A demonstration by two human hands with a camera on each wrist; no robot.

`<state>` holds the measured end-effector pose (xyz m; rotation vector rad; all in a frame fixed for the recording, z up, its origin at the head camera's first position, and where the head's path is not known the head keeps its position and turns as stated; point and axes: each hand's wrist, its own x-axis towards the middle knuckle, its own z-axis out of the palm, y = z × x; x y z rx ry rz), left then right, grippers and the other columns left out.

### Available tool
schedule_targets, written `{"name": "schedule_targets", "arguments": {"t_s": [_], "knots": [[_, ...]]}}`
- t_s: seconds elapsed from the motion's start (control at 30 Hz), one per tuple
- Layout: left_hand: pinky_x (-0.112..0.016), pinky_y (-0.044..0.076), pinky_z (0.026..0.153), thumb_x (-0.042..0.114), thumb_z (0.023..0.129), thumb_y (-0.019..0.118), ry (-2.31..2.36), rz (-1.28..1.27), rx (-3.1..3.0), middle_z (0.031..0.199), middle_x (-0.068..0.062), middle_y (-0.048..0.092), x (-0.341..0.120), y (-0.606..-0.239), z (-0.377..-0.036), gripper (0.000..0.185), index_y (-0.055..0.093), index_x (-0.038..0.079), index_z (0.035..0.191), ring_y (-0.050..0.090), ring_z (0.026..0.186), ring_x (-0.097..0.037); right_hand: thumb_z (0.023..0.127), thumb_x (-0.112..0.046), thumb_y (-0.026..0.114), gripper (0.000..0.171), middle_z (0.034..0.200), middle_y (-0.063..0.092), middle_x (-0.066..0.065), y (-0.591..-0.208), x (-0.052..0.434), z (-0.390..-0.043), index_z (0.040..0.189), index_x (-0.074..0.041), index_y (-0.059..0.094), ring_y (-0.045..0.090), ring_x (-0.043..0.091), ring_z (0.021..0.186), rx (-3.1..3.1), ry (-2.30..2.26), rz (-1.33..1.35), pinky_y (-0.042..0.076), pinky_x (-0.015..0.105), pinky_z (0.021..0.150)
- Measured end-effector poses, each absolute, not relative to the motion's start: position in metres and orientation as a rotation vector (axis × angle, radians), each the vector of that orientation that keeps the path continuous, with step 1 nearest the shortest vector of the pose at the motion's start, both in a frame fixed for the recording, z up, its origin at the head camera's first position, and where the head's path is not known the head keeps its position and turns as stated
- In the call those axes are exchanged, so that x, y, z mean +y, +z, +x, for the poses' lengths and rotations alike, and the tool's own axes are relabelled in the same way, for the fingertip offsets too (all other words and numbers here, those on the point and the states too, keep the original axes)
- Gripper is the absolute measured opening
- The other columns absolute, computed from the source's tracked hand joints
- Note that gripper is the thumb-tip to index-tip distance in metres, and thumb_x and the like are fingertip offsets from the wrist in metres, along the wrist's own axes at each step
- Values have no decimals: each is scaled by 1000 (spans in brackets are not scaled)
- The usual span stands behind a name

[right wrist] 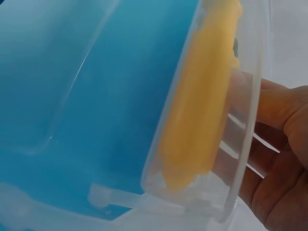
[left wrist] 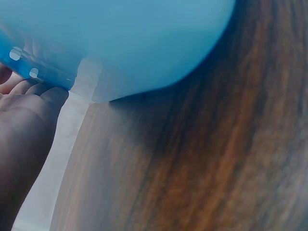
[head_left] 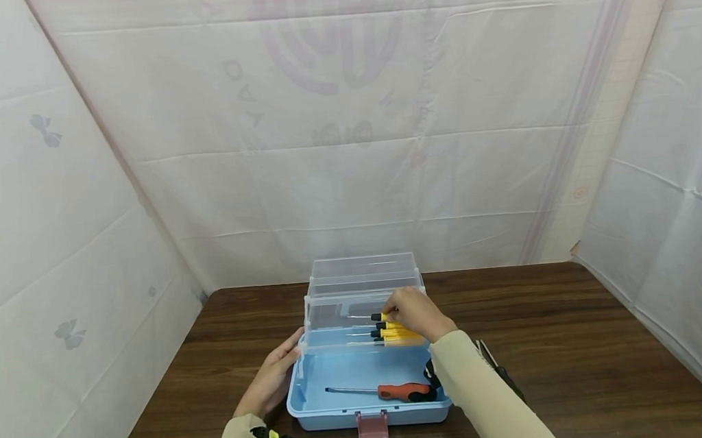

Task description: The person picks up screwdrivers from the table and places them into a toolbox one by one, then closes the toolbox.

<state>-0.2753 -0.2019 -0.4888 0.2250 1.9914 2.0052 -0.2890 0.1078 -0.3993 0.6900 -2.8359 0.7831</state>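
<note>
A yellow-handled screwdriver (head_left: 376, 317) is pinched by the right hand (head_left: 417, 313) in the clear tray (head_left: 327, 315) of a blue box (head_left: 330, 421).
Its handle is mostly hidden by that grip; the other yellow screwdrivers (head_left: 391, 333) are blurred together in the right wrist view. The box's left side is touched by the left hand (head_left: 276, 369), fingers extended, tips partly covered. A red-and-black screwdriver (head_left: 395, 391) is seen inside the box. On the worktop (head_left: 183, 370), a dark-handled tool (head_left: 502, 371) is partly concealed by the right sleeve (head_left: 482, 387).
</note>
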Motion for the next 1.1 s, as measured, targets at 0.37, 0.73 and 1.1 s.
{"name": "schedule_targets", "arguments": {"t_s": [0.37,0.73,1.1], "knots": [[-57,18,115,25,103,43,1995,215,2001,161,-19,11,-202,-489,-275,59,19,6,153,12,147,-39,86,1,66,14,94,74,8,-404,108,-291,94,-4,77,66,19,85,-2864,778,653,57,36,80],[-57,18,115,19,104,38,2007,235,1997,161,-20,11,-201,-486,-274,54,19,6,153,12,147,-39,88,3,63,17,99,74,10,-403,111,-291,97,-5,77,67,22,89,-2872,827,695,57,38,81],[-57,18,115,24,104,41,1992,235,2003,161,-19,10,-201,-487,-274,58,18,6,154,12,147,-39,88,0,64,17,101,73,8,-403,112,-289,98,-6,76,64,19,88,-2910,835,610,57,38,83]]}}
